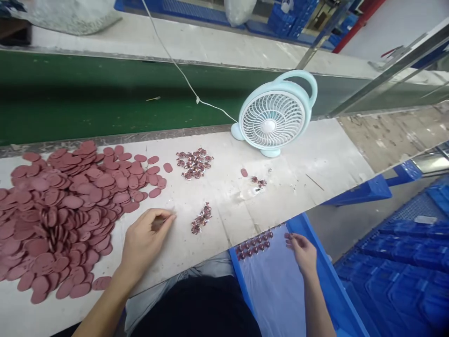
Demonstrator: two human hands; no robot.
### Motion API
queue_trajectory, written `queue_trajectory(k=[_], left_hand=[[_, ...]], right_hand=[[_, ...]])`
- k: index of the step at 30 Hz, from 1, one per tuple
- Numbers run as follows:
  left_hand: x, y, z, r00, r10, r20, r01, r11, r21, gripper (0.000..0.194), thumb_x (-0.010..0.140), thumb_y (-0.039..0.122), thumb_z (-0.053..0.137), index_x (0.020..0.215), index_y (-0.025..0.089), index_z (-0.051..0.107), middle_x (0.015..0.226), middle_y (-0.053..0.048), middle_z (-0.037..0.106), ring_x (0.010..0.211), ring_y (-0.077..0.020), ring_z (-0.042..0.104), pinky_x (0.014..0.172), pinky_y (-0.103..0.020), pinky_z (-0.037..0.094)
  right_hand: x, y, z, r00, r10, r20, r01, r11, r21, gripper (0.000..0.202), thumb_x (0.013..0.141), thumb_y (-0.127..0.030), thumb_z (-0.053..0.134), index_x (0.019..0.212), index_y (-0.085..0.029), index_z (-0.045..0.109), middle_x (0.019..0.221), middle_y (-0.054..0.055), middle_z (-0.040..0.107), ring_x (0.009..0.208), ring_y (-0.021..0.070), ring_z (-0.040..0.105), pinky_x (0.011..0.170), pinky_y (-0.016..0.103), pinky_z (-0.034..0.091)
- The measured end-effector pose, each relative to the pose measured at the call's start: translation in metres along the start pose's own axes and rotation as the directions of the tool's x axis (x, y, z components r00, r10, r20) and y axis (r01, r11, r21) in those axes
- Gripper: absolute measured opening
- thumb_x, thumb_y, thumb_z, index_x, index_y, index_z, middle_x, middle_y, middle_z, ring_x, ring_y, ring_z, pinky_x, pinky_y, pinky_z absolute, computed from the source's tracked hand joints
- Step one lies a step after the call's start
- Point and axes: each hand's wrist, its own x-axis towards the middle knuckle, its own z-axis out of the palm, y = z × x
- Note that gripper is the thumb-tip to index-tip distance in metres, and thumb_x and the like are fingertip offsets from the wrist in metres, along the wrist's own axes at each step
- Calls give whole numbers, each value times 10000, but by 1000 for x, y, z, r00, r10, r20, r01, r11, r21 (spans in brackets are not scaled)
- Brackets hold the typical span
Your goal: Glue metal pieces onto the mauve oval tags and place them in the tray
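My left hand [143, 239] rests on the white worktop, thumb and forefinger pressed together. Whatever may be in that pinch is too small to make out. To its left spreads a big heap of flat, reddish-brown oval pieces [87, 187]. Just right of its fingertips lies a small cluster of dark red and white parts [201, 218]. Over the blue tray [317, 234] is my right hand [303, 252], fingers drawn together; anything between them is hidden. Short rows of small dark red parts [254, 245] sit on the tray's pale sheet [275, 285], left of that hand.
A light-blue fan [270, 121] stands at the worktop's back edge, its white cord [182, 75] running up across a green belt [105, 98]. Another cluster of small parts [194, 164] lies mid-table, with a few loose ones [258, 181] further right. Blue crates [403, 262] are stacked at lower right.
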Motion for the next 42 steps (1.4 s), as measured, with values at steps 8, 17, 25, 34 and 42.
queue_trajectory(k=[8, 17, 25, 34, 42], left_hand=[[-15, 9, -14, 974, -213, -76, 150, 859, -490, 245, 728, 307, 827, 895, 229, 665, 826, 6, 688, 632, -143, 648, 559, -241, 535], [-33, -5, -15, 943, -332, 2, 235, 664, -710, 131, 766, 303, 792, 873, 249, 739, 879, -12, 726, 877, -241, 710, 535, -254, 553], [-32, -9, -10, 925, -377, 43, 264, 559, -786, 274, 722, 255, 828, 976, 243, 726, 774, 31, 671, 622, -115, 603, 538, -222, 548], [-37, -17, -17, 899, -419, 129, 328, 447, -832, 320, 744, 280, 810, 1056, 242, 753, 924, -12, 740, 745, -154, 666, 594, -217, 584], [-61, 19, -18, 881, -338, 332, 439, 319, -840, 377, 757, 265, 805, 1132, 250, 765, 1279, -125, 703, 760, -147, 662, 454, -143, 499]], right_hand=[[38, 62, 18, 991, -14, 134, 78, 867, -493, 289, 957, -337, 625, 1194, -171, 623, 1213, 83, 645, 1032, 224, 654, 882, 439, 562], [46, 74, 25, 982, -40, 186, 153, 743, -652, 305, 961, -343, 618, 1215, -175, 615, 1240, 88, 636, 1059, 233, 647, 900, 452, 555], [41, 56, 31, 989, 13, 147, 80, 787, -612, 298, 960, -340, 620, 1210, -177, 618, 1239, 87, 635, 1055, 231, 647, 897, 448, 557], [13, -14, 31, 996, 31, -83, -43, 987, -153, 226, 956, -332, 627, 1104, -162, 639, 1087, 55, 663, 892, 179, 660, 772, 360, 575], [-75, -147, 84, 967, -26, 254, -147, 755, 639, 265, 896, -461, 636, 922, -198, 621, 657, -59, 467, 515, 83, 467, 365, 155, 348]])
